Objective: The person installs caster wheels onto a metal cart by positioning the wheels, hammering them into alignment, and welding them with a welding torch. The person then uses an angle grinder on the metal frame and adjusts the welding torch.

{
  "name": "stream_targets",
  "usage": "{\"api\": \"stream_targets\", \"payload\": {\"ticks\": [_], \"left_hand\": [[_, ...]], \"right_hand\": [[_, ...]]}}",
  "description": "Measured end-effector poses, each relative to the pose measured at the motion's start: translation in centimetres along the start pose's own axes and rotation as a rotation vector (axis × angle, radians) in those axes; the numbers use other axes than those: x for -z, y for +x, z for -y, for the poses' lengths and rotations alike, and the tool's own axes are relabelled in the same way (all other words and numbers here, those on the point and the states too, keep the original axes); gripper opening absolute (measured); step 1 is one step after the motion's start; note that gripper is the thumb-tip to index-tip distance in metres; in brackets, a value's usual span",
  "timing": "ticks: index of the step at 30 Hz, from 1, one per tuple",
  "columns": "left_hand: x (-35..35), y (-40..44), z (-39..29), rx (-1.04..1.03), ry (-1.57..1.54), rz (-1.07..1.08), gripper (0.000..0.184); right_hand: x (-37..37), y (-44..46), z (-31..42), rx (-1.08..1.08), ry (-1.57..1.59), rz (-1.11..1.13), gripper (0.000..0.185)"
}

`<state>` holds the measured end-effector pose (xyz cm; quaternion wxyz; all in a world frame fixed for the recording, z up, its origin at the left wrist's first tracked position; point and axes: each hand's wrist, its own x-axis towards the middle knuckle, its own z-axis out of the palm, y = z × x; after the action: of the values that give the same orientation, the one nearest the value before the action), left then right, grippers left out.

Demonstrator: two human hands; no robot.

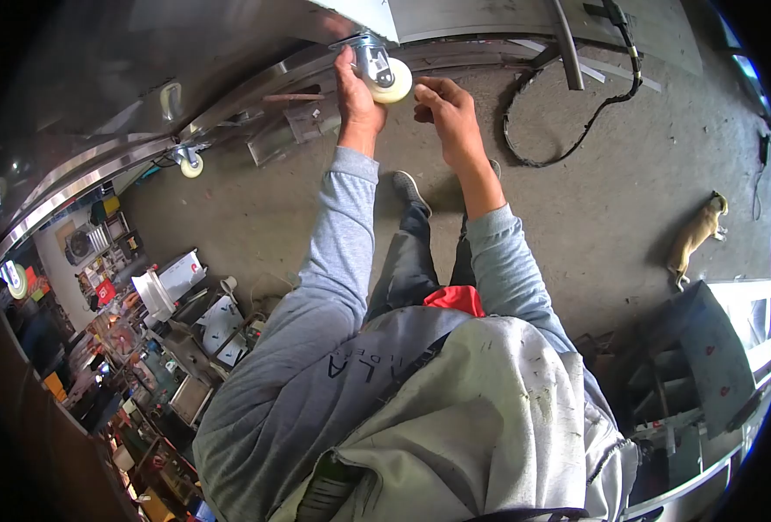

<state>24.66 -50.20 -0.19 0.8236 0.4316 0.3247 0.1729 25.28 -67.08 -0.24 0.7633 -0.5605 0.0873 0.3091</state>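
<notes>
A caster wheel with a cream wheel and a shiny metal bracket sits at the corner of a large metal cabinet. My left hand grips the caster from its left side, thumb or finger up against the bracket plate. Just right of the wheel is my right hand, its fingers curled and pinched together. Whatever lies between those fingertips, if anything, is too small to make out. Whether the caster is fastened to the cabinet cannot be seen.
More casters line the cabinet's lower edge. A black cable loops on the concrete floor. At right lies a dog. Cluttered tools and parts fill the left; a sheet-metal unit stands lower right.
</notes>
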Motion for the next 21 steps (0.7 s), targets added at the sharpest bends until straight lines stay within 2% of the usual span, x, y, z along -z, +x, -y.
{"api": "stream_targets", "payload": {"ticks": [5,8,10,12,15,18,21], "left_hand": [[-0.7,-0.7,-0.8,0.017,-0.024,0.010,0.048],[-0.2,-0.4,-0.5,0.002,0.007,-0.011,0.047],[-0.7,-0.9,-0.8,0.005,0.026,-0.015,0.046],[-1.0,-1.6,-0.9,-0.143,0.150,0.058,0.045],[-2.6,-2.9,-1.1,-0.172,0.046,0.032,0.047],[-3.1,-2.6,-1.3,-0.076,-0.099,-0.038,0.047],[-2.9,-2.0,-0.6,-0.147,-0.087,-0.045,0.042]], "right_hand": [[-0.9,1.9,0.3,-0.101,0.089,0.053,0.035],[-2.1,2.7,-0.1,0.188,0.044,-0.122,0.034],[-2.1,2.2,2.2,0.331,-0.142,-0.109,0.034],[-2.3,1.8,3.5,0.449,-0.334,-0.082,0.038],[-3.2,1.1,5.0,0.592,-0.702,-0.006,0.043],[-3.9,1.1,4.4,0.518,-0.720,0.006,0.051],[-4.0,1.0,4.3,0.500,-0.709,0.000,0.054]]}}
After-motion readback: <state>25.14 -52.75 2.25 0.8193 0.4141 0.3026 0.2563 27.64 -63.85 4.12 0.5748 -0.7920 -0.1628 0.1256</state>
